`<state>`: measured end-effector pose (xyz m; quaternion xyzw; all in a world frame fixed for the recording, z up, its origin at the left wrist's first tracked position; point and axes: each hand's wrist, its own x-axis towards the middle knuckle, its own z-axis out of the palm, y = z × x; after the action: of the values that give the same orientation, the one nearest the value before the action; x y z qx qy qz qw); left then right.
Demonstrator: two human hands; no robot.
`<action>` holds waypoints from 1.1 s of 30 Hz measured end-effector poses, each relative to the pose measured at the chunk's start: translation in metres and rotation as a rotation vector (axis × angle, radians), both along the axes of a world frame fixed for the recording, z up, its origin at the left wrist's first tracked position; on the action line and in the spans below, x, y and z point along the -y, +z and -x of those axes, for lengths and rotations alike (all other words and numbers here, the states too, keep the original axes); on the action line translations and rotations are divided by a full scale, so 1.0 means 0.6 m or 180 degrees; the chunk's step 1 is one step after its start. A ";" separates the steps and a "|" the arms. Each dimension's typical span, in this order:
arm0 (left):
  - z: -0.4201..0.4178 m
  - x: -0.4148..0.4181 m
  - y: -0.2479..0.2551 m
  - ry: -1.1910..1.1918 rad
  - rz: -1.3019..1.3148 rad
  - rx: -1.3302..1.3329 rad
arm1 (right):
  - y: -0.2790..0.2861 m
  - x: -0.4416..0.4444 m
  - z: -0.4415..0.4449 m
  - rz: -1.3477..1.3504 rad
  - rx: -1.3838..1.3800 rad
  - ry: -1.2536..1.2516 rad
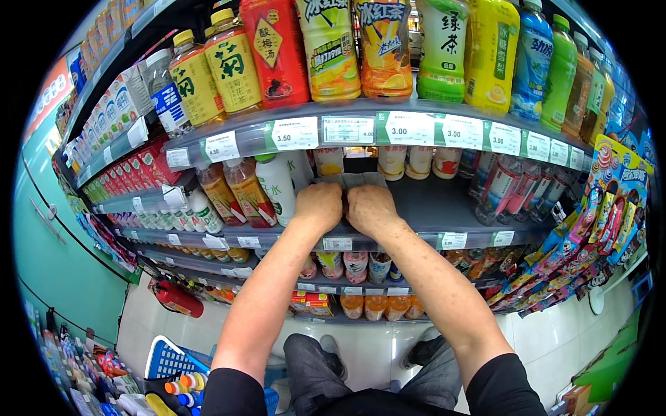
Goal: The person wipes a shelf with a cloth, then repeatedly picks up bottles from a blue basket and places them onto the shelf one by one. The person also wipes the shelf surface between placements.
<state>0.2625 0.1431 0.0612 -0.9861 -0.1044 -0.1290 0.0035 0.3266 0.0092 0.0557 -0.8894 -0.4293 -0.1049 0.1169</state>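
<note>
My left hand and my right hand are side by side over the front of a middle shelf, knuckles up and fingers curled. Both grip a pale grey cloth, which shows flat just beyond the knuckles; the fingertips are hidden. Left of my left hand stands a white bottle with a green cap, close to the wrist. Behind the cloth, toward the back of the same shelf, are several white bottles with coloured bases. Dark bare shelf board shows right of my right hand.
Tea and juice bottles line the shelf above, whose edge carries price tags. Clear bottles stand at the right. Hanging candy packs project at the right end. A blue basket and a red fire extinguisher are low left.
</note>
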 end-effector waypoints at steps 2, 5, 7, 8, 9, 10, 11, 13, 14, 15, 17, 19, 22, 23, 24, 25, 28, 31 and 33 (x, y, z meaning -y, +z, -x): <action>-0.003 0.002 0.001 -0.0002 -0.0017 -0.0004 | 0.001 0.003 -0.002 -0.0037 0.0009 0.0026; -0.003 0.009 0.000 -0.0043 -0.0073 0.0049 | 0.005 0.013 -0.001 -0.0070 -0.0077 0.0021; -0.006 0.018 0.003 -0.0050 -0.0091 0.0037 | 0.001 0.021 -0.006 -0.0123 -0.0043 0.0007; -0.008 0.024 0.003 -0.0103 -0.0100 0.0052 | -0.001 0.027 -0.009 -0.0149 -0.0028 -0.0003; -0.010 0.028 0.003 -0.0151 -0.0111 0.0071 | 0.000 0.033 -0.011 -0.0163 -0.0045 -0.0002; -0.013 0.033 0.003 -0.0200 -0.0121 0.0089 | 0.001 0.041 -0.014 -0.0176 -0.0063 -0.0003; -0.018 0.040 0.002 -0.0220 -0.0105 0.0069 | 0.002 0.050 -0.017 -0.0189 -0.0081 -0.0006; -0.037 0.061 0.001 -0.0292 -0.0071 0.0044 | -0.013 0.070 -0.039 -0.0273 -0.0031 -0.0060; -0.046 0.073 0.000 -0.0351 -0.0065 0.0059 | -0.020 0.083 -0.050 -0.0314 -0.0004 -0.0090; -0.052 0.082 -0.001 -0.0395 -0.0064 0.0068 | -0.019 0.094 -0.053 -0.0306 0.0008 -0.0118; -0.064 0.102 -0.002 -0.0476 -0.0109 0.0088 | -0.016 0.118 -0.058 -0.0290 0.0031 -0.0177; -0.079 0.122 -0.003 -0.0551 -0.0200 0.0123 | -0.007 0.144 -0.063 -0.0255 -0.0049 -0.0261; -0.100 0.164 -0.003 -0.0604 -0.0213 0.0217 | -0.003 0.184 -0.078 -0.0243 -0.0062 -0.0388; -0.108 0.177 -0.001 -0.0653 -0.0224 0.0198 | -0.004 0.198 -0.084 -0.0245 -0.0048 -0.0430; -0.117 0.188 -0.001 -0.0698 -0.0234 0.0178 | -0.004 0.210 -0.090 -0.0228 -0.0060 -0.0470; -0.126 0.199 -0.002 -0.0742 -0.0243 0.0158 | -0.005 0.222 -0.096 -0.0211 -0.0071 -0.0509; -0.141 0.226 -0.009 -0.0893 -0.0181 0.0351 | -0.006 0.253 -0.108 -0.0201 -0.0056 -0.0594; -0.152 0.247 -0.013 -0.1042 -0.0172 0.0412 | -0.001 0.279 -0.107 -0.0166 -0.0050 -0.0679; -0.153 0.260 -0.011 -0.1101 -0.0184 0.0380 | 0.001 0.292 -0.104 -0.0116 -0.0046 -0.0722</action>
<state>0.3542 -0.0128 0.0545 -0.9795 0.0706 -0.1889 0.0034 0.3890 -0.1662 0.0565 -0.9307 -0.3230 -0.1187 0.1235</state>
